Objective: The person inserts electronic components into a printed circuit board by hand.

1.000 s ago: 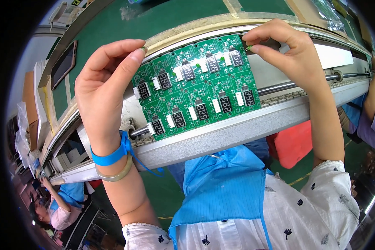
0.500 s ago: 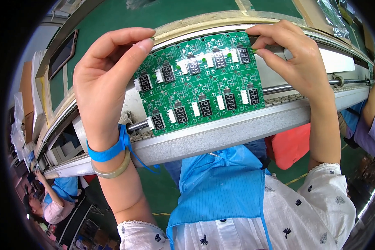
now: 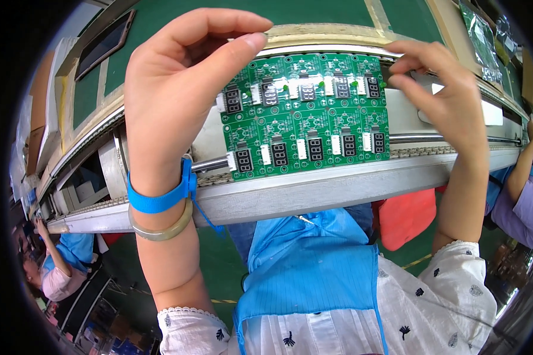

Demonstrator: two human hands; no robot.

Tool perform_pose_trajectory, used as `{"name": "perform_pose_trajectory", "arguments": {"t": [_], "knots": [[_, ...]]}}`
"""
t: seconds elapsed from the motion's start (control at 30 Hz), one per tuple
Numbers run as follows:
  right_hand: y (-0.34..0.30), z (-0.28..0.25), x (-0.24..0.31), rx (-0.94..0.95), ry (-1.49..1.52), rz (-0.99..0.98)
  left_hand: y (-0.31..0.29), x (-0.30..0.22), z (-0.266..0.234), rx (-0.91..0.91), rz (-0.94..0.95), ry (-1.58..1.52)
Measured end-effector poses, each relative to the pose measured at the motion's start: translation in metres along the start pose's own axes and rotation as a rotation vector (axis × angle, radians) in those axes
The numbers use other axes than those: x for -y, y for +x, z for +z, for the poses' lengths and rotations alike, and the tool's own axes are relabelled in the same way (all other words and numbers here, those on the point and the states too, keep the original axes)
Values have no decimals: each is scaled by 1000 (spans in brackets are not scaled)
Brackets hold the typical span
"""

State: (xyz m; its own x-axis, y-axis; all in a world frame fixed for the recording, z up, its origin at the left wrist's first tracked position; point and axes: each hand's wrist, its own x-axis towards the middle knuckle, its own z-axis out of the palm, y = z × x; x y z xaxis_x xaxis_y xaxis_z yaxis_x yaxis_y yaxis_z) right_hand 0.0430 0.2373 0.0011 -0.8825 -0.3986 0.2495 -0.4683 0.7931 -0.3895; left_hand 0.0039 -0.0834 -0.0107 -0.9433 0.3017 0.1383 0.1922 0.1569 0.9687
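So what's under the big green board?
Past the left and right edges of the green board, a metal rod and chain show. Directly underneath is covered, so I can't tell what's there.

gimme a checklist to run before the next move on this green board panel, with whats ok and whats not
1. Circuit board panel lies along the front metal rail: ok.
2. All ten digit displays on the panel, five per row: ok.
3. Small green components in the far row fully seated: cannot tell, too small to judge.
4. Far left corner of the panel in clear view: not ok, the left grip covers it.
5. Right grip open, with thumb and index finger apart: ok.
6. Blue wrist strap worn on the left wrist: ok.
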Motion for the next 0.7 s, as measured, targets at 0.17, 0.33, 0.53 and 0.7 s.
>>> {"name": "perform_pose_trajectory", "arguments": {"t": [0.17,0.33,0.53,0.7], "knots": [[58,-30,-10,-45,-135,-84,5,-7,2,54,-43,-73],[152,8,26,-81,8,-25,-1,-1,-18,46,-150,42],[205,19,37,134,-266,-32,5,-8,-29,30,-118,163],[214,38,41,122,-341,55,-1,-5,-34,136,-176,140]]}}
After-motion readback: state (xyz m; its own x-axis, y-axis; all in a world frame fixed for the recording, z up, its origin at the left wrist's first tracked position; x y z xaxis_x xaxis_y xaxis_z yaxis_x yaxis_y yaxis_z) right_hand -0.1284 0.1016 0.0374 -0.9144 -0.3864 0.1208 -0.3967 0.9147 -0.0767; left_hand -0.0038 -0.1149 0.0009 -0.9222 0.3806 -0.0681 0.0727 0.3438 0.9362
